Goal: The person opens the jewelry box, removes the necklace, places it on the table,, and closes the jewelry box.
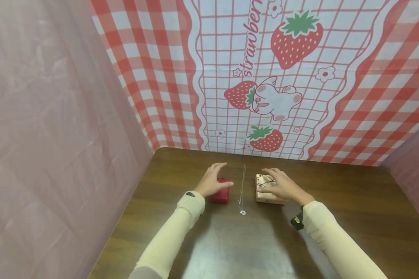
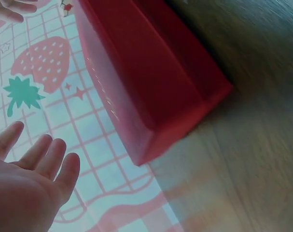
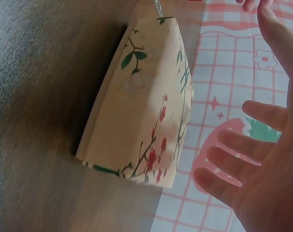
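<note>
1 l. hand (image 1: 211, 185) + 1 r. hand (image 1: 285, 186) = 2 hands. 1 red box (image 1: 220, 197) + 1 floral box (image 1: 265, 196) = 2 boxes. 1 necklace (image 1: 241, 192) w/ 1 pendant (image 1: 243, 212). 2 sleeves (image 1: 171, 236). 1 tbl. (image 1: 356, 193) 1 printed cloth (image 1: 349, 112) w/ 3 strawberries (image 1: 296, 44), 3 flowers (image 1: 325, 74), 1 cartoon animal (image 1: 277, 100). 2 side drapes (image 1: 56, 135).

Glossy wood-look table (image 1: 227, 240), shiny metal-look necklace (image 1: 241, 192), smooth red box (image 2: 146, 72), smooth papery floral box (image 3: 132, 106).

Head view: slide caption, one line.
Left hand near a red box, right hand near a floral box; a pendant necklace lies between the boxes on a brown table.
</note>
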Demonstrator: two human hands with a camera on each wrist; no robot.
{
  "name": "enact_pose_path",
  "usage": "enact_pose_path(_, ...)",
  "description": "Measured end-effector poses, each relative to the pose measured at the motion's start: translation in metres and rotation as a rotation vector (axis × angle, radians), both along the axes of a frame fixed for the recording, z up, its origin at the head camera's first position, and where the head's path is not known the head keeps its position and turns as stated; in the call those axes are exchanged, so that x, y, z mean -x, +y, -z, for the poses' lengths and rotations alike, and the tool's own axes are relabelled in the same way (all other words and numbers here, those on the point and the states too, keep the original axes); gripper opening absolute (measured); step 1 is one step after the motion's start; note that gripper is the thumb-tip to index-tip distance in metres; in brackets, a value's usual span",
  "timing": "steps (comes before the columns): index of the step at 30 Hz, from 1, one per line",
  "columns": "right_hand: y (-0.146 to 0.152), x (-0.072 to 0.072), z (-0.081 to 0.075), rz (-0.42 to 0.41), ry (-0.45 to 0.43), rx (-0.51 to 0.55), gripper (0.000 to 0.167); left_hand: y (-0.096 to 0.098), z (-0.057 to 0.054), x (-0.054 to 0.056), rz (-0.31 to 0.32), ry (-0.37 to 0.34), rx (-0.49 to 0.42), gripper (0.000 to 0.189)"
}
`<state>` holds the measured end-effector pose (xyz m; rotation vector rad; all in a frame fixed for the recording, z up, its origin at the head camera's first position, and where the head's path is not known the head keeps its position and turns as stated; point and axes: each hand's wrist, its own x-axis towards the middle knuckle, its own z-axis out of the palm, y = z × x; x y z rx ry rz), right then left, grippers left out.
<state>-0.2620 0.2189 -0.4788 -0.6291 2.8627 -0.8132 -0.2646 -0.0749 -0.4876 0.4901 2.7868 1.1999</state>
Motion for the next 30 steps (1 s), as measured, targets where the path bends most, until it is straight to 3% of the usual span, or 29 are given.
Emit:
enact_pose_path(15, 0.017, -0.004, 0.006, 0.041, 0.006, -0.023, 0.087, 0.029, -0.001, -0.003, 0.067, 0.035, 0.03, 0.084)
enact_pose_path(22, 0.025, -0.007, 0.01, 0.046, 0.027, -0.034, 0.088, 0.042, -0.002, -0.005, 0.085, 0.012, -0.003, 0.084)
enact_pose_path(30, 0.029, -0.007, 0.018, 0.078, -0.016, -0.026, 0.095, 0.056, 0.001, -0.007, 0.105, -0.008, 0.032, 0.085)
